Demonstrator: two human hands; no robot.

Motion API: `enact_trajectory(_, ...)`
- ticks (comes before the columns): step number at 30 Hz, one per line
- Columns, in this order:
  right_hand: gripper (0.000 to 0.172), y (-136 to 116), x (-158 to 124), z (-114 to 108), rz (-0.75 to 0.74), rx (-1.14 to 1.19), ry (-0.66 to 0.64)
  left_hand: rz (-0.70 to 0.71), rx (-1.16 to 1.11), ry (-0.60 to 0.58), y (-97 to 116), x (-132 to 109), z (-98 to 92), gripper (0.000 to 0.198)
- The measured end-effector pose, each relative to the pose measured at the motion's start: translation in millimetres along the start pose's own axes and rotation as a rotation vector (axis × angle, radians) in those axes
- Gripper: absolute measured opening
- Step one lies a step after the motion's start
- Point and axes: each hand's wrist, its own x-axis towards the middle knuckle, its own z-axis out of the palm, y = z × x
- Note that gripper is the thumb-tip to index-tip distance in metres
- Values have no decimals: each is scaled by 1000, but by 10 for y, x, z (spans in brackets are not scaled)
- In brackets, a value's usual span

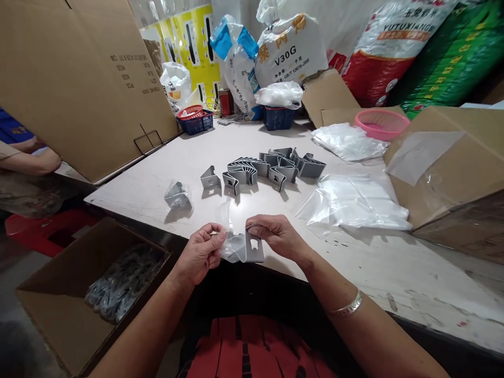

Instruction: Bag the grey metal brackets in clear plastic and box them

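My left hand [201, 251] pinches the edge of a small clear plastic bag [231, 247] at the near edge of the white table [366, 268]. My right hand [275, 234] grips a grey bent metal bracket [254, 248] that sits partly inside that bag. Further back on the table lies a row of several identical grey brackets [268, 167]. One bracket sealed in a bag [178, 196] rests to the left of them.
A stack of clear bags [354, 205] lies right of my hands, more bags [346, 140] behind. An open carton with bagged parts [114, 283] stands low left. Cardboard boxes [452, 163], a pink basket [381, 123], sacks and another person's arm [27, 160] surround the table.
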Motion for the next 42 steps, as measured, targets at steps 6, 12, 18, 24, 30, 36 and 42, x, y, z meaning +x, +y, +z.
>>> enact_trajectory(6,17,20,-25,66,-113,-147,100,-54,-17,55,-100,17,25,30)
enact_trajectory(12,17,-100,49,55,-242,-277,84,-157,-6,37,-133,-7,136,30)
enact_trajectory(18,30,-28,-122,40,45,-162,226,-129,-8,114,-128,-5,104,30)
enact_trajectory(24,17,144,-200,174,281,111,293,-94,29,77,-185,45,111,26)
enact_trajectory(30,17,23,-267,279,238,168,448,-71,32,192,-246,102,130,26)
enact_trajectory(36,36,-9,-364,219,292,261,307,-146,218,228,-211,129,192,18)
enact_trajectory(42,32,70,-330,-46,370,467,120,-88,340,84,-42,192,252,20)
